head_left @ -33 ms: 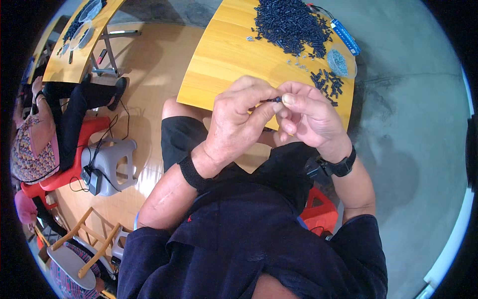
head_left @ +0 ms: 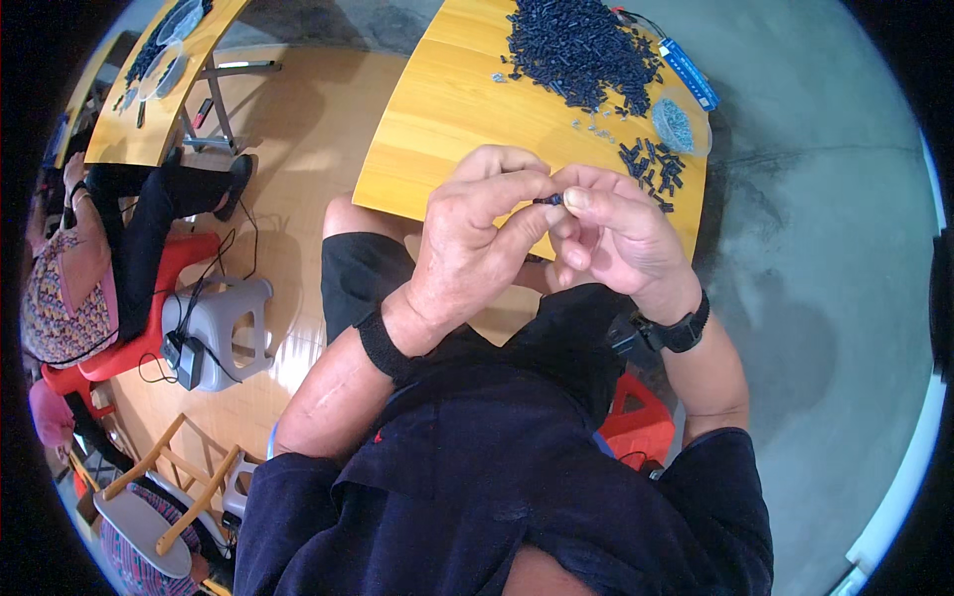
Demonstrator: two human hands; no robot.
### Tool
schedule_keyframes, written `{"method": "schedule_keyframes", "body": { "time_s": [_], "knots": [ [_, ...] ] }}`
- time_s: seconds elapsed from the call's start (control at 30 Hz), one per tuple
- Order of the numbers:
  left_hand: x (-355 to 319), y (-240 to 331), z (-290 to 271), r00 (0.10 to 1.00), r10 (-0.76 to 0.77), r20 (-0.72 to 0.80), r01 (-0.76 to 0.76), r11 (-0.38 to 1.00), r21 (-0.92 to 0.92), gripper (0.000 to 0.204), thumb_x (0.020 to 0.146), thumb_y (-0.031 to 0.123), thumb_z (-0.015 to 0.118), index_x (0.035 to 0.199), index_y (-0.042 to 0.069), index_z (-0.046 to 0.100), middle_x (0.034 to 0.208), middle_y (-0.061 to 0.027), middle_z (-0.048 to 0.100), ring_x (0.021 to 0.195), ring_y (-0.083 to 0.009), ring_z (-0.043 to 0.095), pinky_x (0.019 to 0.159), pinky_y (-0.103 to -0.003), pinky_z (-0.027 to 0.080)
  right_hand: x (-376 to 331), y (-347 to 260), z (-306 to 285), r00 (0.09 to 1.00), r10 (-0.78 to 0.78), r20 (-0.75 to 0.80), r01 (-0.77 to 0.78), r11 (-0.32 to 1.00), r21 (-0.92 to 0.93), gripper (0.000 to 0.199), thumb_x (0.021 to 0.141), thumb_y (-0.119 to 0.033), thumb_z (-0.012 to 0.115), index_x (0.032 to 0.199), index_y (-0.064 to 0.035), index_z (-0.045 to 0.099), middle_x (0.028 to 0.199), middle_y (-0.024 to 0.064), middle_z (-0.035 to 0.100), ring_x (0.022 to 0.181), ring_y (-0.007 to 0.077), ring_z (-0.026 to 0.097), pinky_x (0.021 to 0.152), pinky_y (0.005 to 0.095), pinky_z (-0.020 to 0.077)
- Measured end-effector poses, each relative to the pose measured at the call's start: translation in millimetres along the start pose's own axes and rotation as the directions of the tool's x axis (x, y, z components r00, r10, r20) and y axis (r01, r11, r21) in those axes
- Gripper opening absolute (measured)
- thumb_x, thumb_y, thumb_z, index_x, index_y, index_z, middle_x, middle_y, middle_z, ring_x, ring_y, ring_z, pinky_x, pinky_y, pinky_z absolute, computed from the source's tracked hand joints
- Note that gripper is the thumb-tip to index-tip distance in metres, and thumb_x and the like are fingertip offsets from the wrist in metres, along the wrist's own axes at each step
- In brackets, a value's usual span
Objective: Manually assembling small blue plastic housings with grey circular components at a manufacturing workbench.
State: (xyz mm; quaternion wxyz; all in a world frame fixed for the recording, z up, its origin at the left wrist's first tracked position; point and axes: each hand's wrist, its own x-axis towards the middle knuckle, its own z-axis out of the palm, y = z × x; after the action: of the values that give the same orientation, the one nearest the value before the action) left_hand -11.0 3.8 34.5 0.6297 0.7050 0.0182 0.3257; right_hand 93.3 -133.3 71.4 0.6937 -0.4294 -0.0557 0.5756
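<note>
Above the lap, near the worktop (head_left: 447, 109) edge — left hand (head_left: 477, 243) and right hand (head_left: 621, 238) both pinching one small dark part (head_left: 550, 200); keep grip pressure light, fingertips aligned.

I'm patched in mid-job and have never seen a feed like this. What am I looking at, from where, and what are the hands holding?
This is one wide fisheye camera worn on a person's head, looking down, so straight edges bend. No machine: two bare hands. The left hand and right hand meet above the lap, pinching one small dark part between their fingertips. Ahead is a yellow wooden table with a big pile of dark parts, a smaller cluster and a clear dish of small pale pieces. Another person sits at the left.
</note>
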Motion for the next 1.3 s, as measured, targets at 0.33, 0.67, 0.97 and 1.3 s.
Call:
{"method": "schedule_keyframes", "body": {
  "time_s": [0.33, 0.67, 0.97, 1.3],
  "knots": [
    [0.0, 3.4, 1.2, 0.994, 0.058, 0.096, -0.061, 0.998, 0.032, 0.016, 0.075, 0.004, 0.07, 0.091, 0.002, 0.067, 0.11, -0.0173, 0.062, 0.108, -0.031, 0.057, 0.09, -0.038, 0.045, 3.1, 12.1, -14.8, 0.964, -0.027, 0.265, 0.015, 0.999, 0.05, 0.027, 0.094, -0.023, 0.049, 0.093, 0.0037, 0.057, 0.073, 0.0136, 0.061, 0.051, 0.021, 0.061, 0.049, 0.0384, 0.0576],
    [2.8, 6.3, -0.2, 0.984, -0.077, 0.159, 0.085, 0.995, -0.046, 0.02, 0.076, -0.001, 0.069, 0.096, -0.001, 0.068, 0.116, -0.02, 0.06, 0.108, -0.0287, 0.059, 0.091, -0.035, 0.047, 3.5, 19.0, -12.8, 0.98, -0.075, 0.186, 0.054, 0.992, 0.115, 0.027, 0.092, -0.023, 0.05, 0.096, 0.0038, 0.055, 0.066, 0.0139, 0.058, 0.047, 0.0218, 0.058, 0.046, 0.0383, 0.0549],
    [9.2, 14.0, -1.4, 0.968, -0.072, 0.238, 0.079, 0.997, -0.02, 0.018, 0.074, -0.001, 0.068, 0.092, -0.001, 0.068, 0.111, -0.0201, 0.062, 0.107, -0.0316, 0.06, 0.089, -0.035, 0.047, 0.1, 11.1, -14.3, 0.983, 0.002, 0.185, 0.021, 0.992, -0.122, 0.028, 0.09, -0.025, 0.05, 0.089, 0.0032, 0.056, 0.064, 0.0093, 0.057, 0.044, 0.0162, 0.055, 0.043, 0.0301, 0.052],
    [9.7, 20.4, 1.4, 0.965, -0.089, 0.248, 0.083, 0.996, 0.032, 0.016, 0.077, -0.002, 0.068, 0.092, -0.001, 0.067, 0.114, -0.0182, 0.061, 0.113, -0.0312, 0.057, 0.094, -0.038, 0.045, -3.8, 14.8, -7.7, 0.986, -0.03, 0.163, 0.04, 0.997, -0.063, 0.031, 0.092, -0.028, 0.05, 0.088, 0.002, 0.056, 0.063, 0.0074, 0.055, 0.043, 0.0134, 0.053, 0.041, 0.0241, 0.0478]
  ]
}}
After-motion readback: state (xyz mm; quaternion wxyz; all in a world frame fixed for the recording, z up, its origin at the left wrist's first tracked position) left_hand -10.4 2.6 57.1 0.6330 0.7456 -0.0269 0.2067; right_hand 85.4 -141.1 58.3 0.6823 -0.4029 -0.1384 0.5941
